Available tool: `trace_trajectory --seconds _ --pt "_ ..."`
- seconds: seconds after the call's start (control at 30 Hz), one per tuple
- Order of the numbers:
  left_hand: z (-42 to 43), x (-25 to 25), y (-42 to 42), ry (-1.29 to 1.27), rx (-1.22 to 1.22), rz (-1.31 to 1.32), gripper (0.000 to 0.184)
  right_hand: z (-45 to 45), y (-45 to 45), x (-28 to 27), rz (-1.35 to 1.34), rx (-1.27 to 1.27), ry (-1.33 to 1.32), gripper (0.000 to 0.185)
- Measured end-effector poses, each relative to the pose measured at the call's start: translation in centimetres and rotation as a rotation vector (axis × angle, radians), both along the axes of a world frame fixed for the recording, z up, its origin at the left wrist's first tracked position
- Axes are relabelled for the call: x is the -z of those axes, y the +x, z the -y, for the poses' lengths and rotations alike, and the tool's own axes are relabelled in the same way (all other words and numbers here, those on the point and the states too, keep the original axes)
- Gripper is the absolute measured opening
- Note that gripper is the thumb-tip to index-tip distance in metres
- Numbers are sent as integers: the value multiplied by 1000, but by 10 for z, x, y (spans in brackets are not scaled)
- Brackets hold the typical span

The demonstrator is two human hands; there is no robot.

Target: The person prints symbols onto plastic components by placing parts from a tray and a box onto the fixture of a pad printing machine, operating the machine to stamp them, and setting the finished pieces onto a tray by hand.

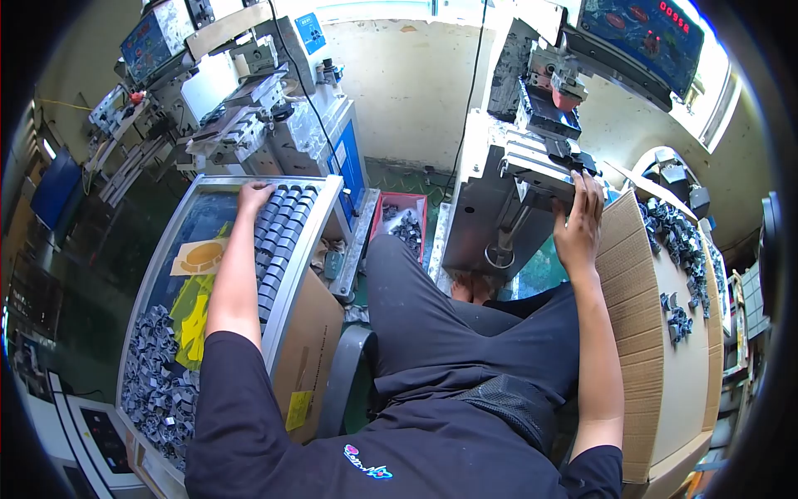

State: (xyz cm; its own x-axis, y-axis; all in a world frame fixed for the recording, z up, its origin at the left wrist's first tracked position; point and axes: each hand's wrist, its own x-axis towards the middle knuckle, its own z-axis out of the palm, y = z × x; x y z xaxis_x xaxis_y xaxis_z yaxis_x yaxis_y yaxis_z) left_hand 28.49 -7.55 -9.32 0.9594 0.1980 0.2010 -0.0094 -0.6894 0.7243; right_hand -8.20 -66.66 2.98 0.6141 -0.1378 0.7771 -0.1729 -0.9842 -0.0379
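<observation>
My left hand (pixel 255 197) is at the far end of a tray (pixel 332 195) with a pale metal frame. Its fingers are closed together at the top of the leftmost row of dark grey curved plastic pieces (pixel 285 229); what they pinch is hidden. My right hand (pixel 580 223) reaches up to the front of a press machine (pixel 474 195). Its fingers are stretched out, their tips at a black part on the machine's fixture (pixel 536 162), with the thumb apart below. I see no piece held in it.
Loose grey pieces (pixel 162 382) heap in the tray's near end, beside a yellow sheet (pixel 193 320) and a cardboard piece (pixel 199 258). A red bin (pixel 426 204) with pieces stands between machines. At right is a cardboard box (pixel 632 333) with scattered pieces (pixel 677 241). A cable (pixel 474 83) hangs ahead.
</observation>
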Motion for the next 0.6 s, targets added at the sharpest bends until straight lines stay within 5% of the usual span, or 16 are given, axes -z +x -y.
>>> trace_trajectory --seconds 0.6 --pt "-1 0 3 30 -43 -18 42 0 1 1 0 5 -1 57"
